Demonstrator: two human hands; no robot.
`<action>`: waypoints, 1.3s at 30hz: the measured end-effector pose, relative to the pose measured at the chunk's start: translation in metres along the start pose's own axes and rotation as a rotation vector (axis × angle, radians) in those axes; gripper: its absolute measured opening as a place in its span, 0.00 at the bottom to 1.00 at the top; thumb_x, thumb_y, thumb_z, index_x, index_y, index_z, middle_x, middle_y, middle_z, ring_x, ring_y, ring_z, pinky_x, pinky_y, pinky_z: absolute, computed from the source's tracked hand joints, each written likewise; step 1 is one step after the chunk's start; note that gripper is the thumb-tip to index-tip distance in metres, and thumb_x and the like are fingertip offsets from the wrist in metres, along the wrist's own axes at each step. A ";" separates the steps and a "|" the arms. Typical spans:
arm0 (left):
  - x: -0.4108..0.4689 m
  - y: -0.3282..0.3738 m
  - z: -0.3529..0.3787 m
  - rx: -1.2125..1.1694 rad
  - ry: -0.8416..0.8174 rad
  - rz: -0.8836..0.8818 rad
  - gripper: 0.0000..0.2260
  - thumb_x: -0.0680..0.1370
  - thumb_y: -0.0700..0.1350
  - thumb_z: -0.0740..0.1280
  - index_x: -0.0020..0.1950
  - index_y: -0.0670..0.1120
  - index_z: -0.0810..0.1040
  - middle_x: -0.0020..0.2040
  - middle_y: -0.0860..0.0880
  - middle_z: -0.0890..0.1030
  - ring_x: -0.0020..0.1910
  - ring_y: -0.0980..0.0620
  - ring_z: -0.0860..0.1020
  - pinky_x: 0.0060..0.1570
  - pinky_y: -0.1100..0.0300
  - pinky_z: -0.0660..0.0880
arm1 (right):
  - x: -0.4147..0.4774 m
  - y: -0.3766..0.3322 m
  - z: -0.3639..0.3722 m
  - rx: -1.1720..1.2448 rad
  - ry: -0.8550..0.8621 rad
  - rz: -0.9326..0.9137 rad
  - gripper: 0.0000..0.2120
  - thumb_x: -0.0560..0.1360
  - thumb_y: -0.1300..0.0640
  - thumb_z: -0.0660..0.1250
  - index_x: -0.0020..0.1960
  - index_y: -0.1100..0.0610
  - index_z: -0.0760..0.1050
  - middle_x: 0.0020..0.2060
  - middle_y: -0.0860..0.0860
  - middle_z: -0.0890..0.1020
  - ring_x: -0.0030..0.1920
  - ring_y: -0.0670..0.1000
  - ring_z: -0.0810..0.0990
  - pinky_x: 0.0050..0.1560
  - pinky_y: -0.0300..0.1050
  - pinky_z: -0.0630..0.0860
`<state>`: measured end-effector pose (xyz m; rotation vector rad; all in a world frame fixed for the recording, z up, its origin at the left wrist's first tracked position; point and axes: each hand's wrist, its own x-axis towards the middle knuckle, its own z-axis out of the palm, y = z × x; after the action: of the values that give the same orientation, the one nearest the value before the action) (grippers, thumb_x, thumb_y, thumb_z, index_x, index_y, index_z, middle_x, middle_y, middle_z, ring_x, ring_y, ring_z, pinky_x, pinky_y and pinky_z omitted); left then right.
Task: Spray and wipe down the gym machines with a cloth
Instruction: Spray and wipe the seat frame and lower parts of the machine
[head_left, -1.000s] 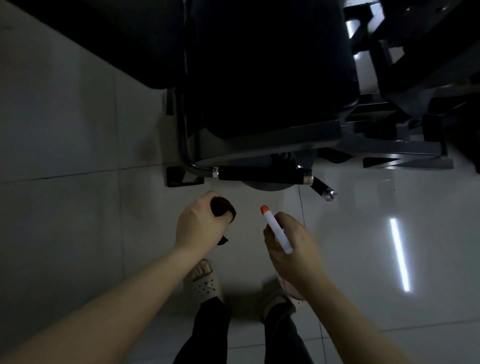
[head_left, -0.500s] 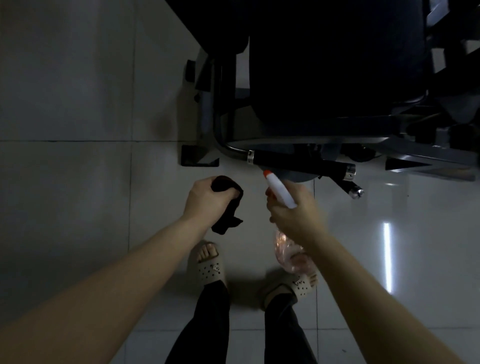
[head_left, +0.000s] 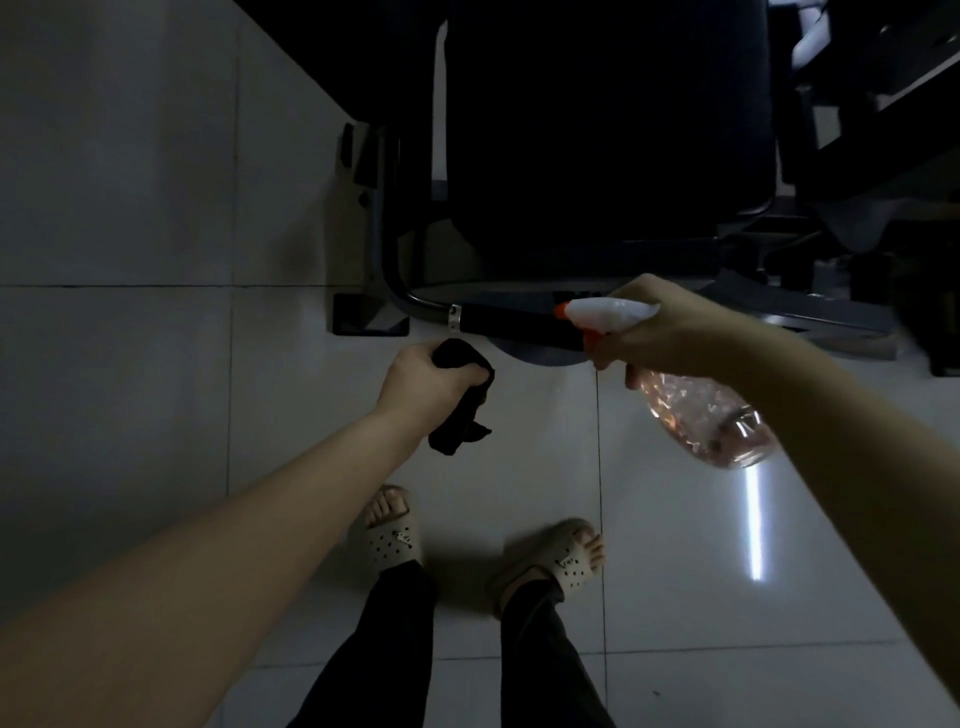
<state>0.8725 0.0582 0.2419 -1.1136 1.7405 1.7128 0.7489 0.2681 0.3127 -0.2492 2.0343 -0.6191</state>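
Standing on the tiled floor (head_left: 130, 364), the gym machine (head_left: 608, 145) showed a padded handle bar (head_left: 509, 319) along its near edge; the spray bottle (head_left: 706, 415) hung level with that bar, nozzle aimed left, fingers of the right hand (head_left: 670, 332) curled round its neck; the black cloth (head_left: 462, 400) dangled just below, clenched in the left hand (head_left: 421, 384); judged risk: overspray wetting tiles, slippery underfoot; half a second earlier the bottle sat lower, nozzle angled at the machine.

No text, number or brand is coming out legible anywhere. The 2 beige perforated foam sandals (head_left: 378, 552) are each carrying a small pale badge (head_left: 404, 539) on the strap, but its marks are showing too small and blurred to read.
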 end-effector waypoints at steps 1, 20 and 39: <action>0.000 0.000 0.002 -0.002 0.001 -0.002 0.06 0.75 0.39 0.75 0.50 0.39 0.83 0.43 0.39 0.86 0.45 0.42 0.86 0.41 0.37 0.83 | -0.002 0.003 -0.006 -0.004 -0.023 -0.028 0.11 0.80 0.49 0.66 0.52 0.57 0.76 0.41 0.56 0.81 0.36 0.53 0.83 0.36 0.41 0.77; -0.013 -0.011 0.042 0.107 -0.034 0.014 0.02 0.75 0.38 0.74 0.46 0.41 0.84 0.41 0.41 0.86 0.41 0.42 0.86 0.35 0.48 0.84 | -0.078 0.099 -0.001 0.235 0.198 0.011 0.03 0.81 0.57 0.64 0.49 0.55 0.75 0.46 0.59 0.80 0.35 0.48 0.80 0.32 0.31 0.75; 0.028 -0.065 0.038 -0.261 -0.051 0.105 0.10 0.76 0.38 0.61 0.51 0.41 0.81 0.39 0.46 0.86 0.42 0.48 0.85 0.48 0.53 0.80 | -0.012 0.164 0.157 0.802 0.487 -0.250 0.08 0.79 0.65 0.65 0.57 0.60 0.79 0.52 0.53 0.85 0.51 0.56 0.84 0.56 0.60 0.81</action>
<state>0.8999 0.0946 0.1757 -1.0904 1.6023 2.0609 0.9005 0.3614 0.1719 0.1473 2.0268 -1.7183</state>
